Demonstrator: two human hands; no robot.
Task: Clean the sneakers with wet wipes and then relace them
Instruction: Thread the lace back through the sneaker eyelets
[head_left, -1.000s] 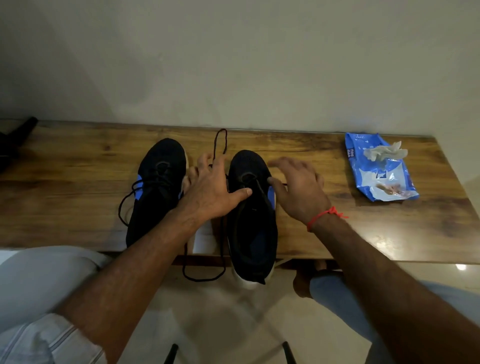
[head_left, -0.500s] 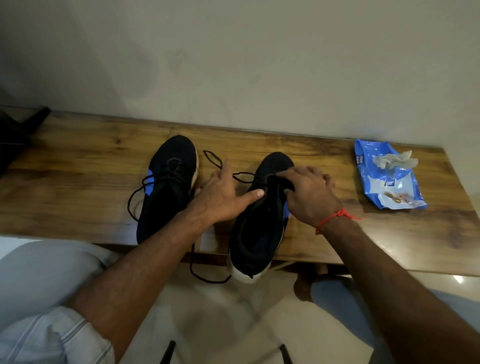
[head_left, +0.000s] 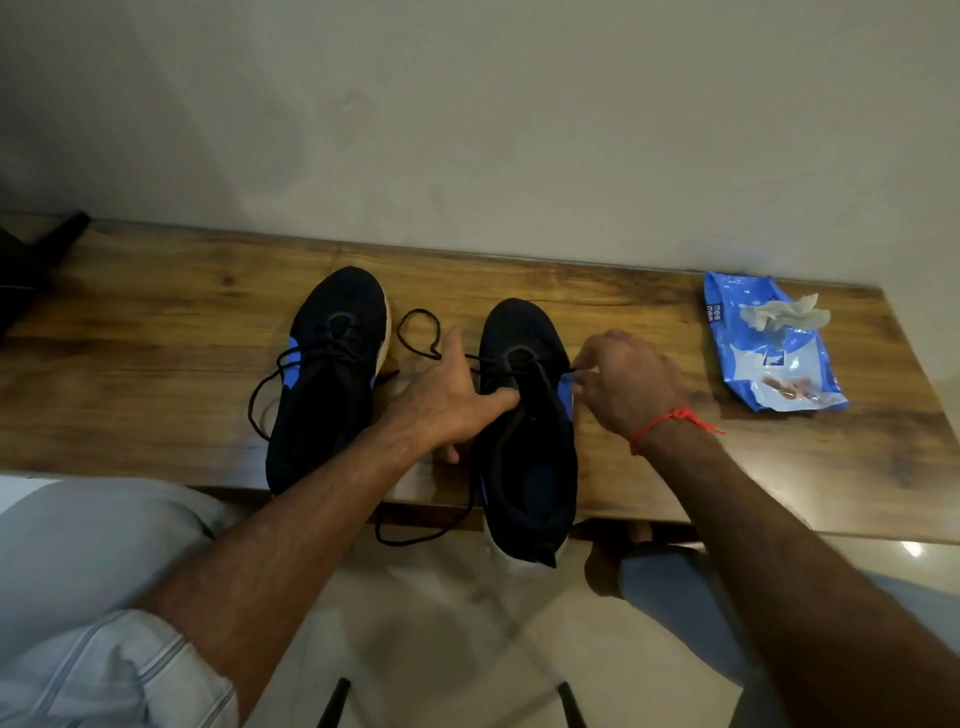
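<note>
Right sneaker (head_left: 524, 415): on the wooden surface (head_left: 156, 364), toe toward the wall, heel overhanging the near edge. Only the bottom eyelets look threaded. Black lace (head_left: 415, 332) loops out on the surface between the two shoes, and more of it hangs off the near edge toward the floor.

Left hand (head_left: 447, 400): grips the shoe's inner side, thumb hooked over the collar onto the tongue area, fingers curled down the side, bracing it.

Right hand (head_left: 628, 384): just beside the shoe's outer side, fingers curled, pinching what looks like the lace end at a lower eyelet. Contact is small and dark against the shoe, so it's probably the lace tip, but not certain.

Left sneaker (head_left: 327, 374): beside it, well clear of both hands, laces crossed up the front with loose ends trailing off its left side. Looks laced but untied.

Wet wipes pack (head_left: 769, 348): far right of the surface, one crumpled wipe (head_left: 784, 312) on top, away from the shoes.

Progress estimate: wiping appears finished, as no wipe is in hand and a used one sits on the pack. First shoe is laced, second is at the early eyelets. Left to do: thread the remaining eyelets on the right sneaker, even out the ends, possibly tie both.
</note>
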